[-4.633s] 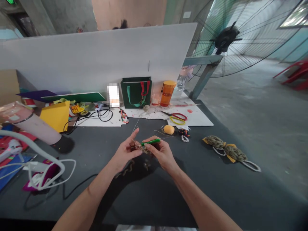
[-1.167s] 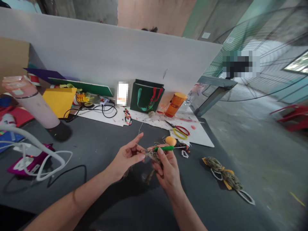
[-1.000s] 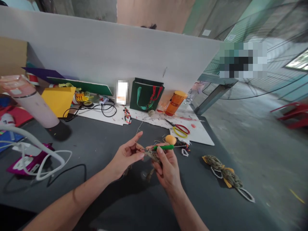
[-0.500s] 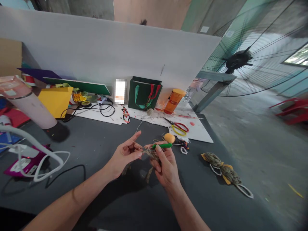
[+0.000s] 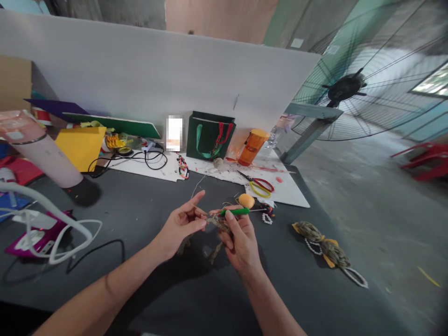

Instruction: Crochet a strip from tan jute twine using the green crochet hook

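My right hand (image 5: 241, 240) grips a green-handled crochet hook (image 5: 235, 212) and is working it into a small brownish crocheted piece (image 5: 219, 223). My left hand (image 5: 182, 224) pinches the left side of that piece, its index finger raised with a thin yarn strand (image 5: 196, 183) running off it toward the back of the table. Both hands hover over the dark grey table (image 5: 140, 219). A loose tail of the piece dangles beneath them.
An orange ball (image 5: 247, 200) and beads lie just behind my hands. Scissors (image 5: 259, 184), an orange bottle (image 5: 254, 147) and a green gift bag (image 5: 209, 136) stand at the back. Finished yarn bundles (image 5: 327, 249) lie right; a pink tumbler (image 5: 42, 149) and white cables (image 5: 56, 233) left.
The view shifted slightly. My hands stayed together on the crocheted piece, with the hook making only small movements.
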Motion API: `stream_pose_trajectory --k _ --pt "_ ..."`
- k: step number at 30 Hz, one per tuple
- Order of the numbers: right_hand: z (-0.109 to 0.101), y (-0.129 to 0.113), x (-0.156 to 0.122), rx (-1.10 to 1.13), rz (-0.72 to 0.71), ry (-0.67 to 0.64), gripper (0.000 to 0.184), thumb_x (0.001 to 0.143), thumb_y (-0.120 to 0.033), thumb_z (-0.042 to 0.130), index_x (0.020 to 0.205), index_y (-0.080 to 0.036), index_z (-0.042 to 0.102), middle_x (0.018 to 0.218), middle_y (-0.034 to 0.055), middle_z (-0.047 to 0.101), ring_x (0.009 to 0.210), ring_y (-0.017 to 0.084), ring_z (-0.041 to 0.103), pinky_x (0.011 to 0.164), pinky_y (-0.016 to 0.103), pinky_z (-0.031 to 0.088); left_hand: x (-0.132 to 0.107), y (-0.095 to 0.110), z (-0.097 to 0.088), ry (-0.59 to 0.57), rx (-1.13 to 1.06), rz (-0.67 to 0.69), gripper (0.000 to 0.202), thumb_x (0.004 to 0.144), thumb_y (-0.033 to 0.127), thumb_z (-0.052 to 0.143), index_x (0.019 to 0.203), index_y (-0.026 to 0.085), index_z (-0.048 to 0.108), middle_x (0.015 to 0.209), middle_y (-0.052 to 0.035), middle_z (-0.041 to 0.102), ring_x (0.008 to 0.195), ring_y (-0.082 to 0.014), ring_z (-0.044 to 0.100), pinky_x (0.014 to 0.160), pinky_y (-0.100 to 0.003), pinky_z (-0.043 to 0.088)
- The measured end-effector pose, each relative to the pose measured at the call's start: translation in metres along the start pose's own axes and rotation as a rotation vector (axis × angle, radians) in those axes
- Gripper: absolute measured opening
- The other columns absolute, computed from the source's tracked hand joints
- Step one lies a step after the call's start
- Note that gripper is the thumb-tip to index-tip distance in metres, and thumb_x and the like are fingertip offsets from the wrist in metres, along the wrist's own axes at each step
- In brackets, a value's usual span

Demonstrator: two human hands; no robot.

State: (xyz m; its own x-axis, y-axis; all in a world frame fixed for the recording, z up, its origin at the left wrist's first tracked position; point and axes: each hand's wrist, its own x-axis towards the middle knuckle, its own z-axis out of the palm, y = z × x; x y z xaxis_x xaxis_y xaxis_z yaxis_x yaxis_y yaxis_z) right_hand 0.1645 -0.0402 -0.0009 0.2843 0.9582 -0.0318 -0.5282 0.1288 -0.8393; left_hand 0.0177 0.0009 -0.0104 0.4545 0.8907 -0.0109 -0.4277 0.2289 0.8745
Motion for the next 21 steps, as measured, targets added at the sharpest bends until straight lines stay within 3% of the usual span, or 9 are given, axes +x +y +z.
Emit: stream_pose_trajectory --k 15,21 --pt "0.0007 -0.0013 0.0006 -0.003 0.007 0.020 0.039 0.064 -0.046 0.090 0.079 -0.022 0.063 0.068 0.0005 0.072 0.036 0.003 0.033 0.030 0.012 0.020 0.0001 0.0006 0.0003 0.005 -0.008 -0.002 0.065 0.074 0.016 0.082 0.135 0.026 0.065 0.080 0.0011 0.065 0.071 -0.0118 0.057 0.068 -0.028 0.047" --pt "-0.0002 -0.0003 0.0003 -0.018 0.023 0.037 0.042 0.063 -0.048 0.091 0.080 -0.022 0.062 0.064 -0.0022 0.067 0.037 0.003 0.035 0.030 0.011 0.022 -0.0006 -0.0001 0.0009 -0.022 -0.062 0.004 0.062 0.073 0.015 0.084 0.131 0.031 0.069 0.083 0.0007 0.067 0.071 -0.0105 0.057 0.066 -0.025 0.046"
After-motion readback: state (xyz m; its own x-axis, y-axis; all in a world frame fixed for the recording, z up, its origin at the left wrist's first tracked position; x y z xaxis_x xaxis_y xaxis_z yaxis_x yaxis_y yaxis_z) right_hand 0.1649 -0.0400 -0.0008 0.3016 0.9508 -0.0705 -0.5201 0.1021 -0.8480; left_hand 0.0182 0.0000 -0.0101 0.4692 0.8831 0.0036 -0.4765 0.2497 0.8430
